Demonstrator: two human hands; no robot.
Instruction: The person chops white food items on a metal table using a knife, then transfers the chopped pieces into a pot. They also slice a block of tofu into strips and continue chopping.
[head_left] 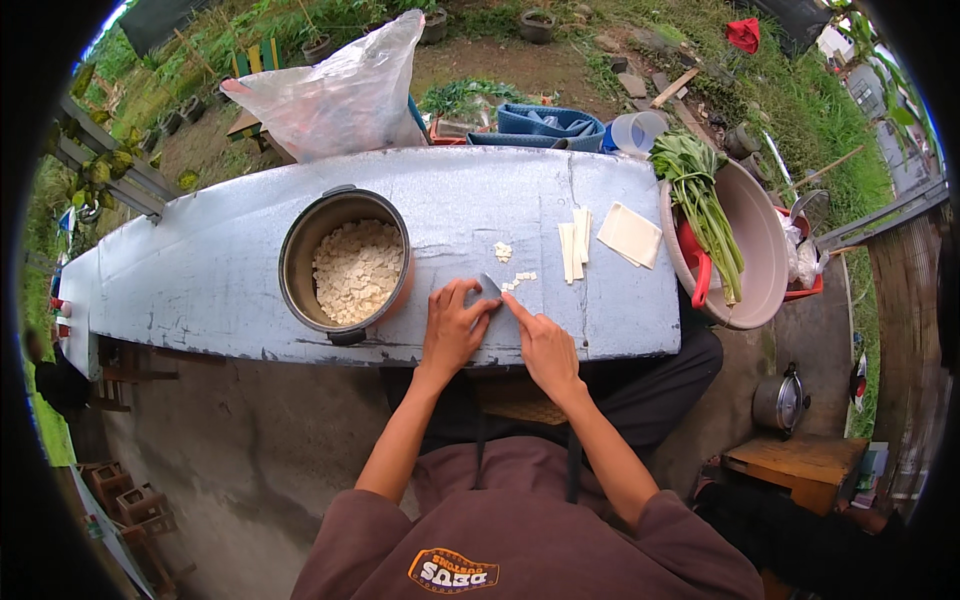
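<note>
A small knife point(490, 287) lies in line with the stretched index finger of my right hand point(550, 352), its blade pointing away from me; the handle is hidden under that hand. My left hand point(454, 325) presses down just left of the blade with bent fingers, and what lies under them is hidden. Small pale cut pieces point(520, 281) lie right beside the blade, and a little pile of pieces point(502, 252) sits beyond it. Flat cream-coloured strips point(575, 245) and a stack of square sheets point(631, 236) lie to the right.
A pot point(397, 300) full of pale pieces stands left of my hands on the grey table point(200, 270). At the right edge, a wide basin point(740, 290) holds leafy green stalks point(705, 195) and a red handle. Behind the table are a plastic bag point(340, 100) and a blue container point(550, 125).
</note>
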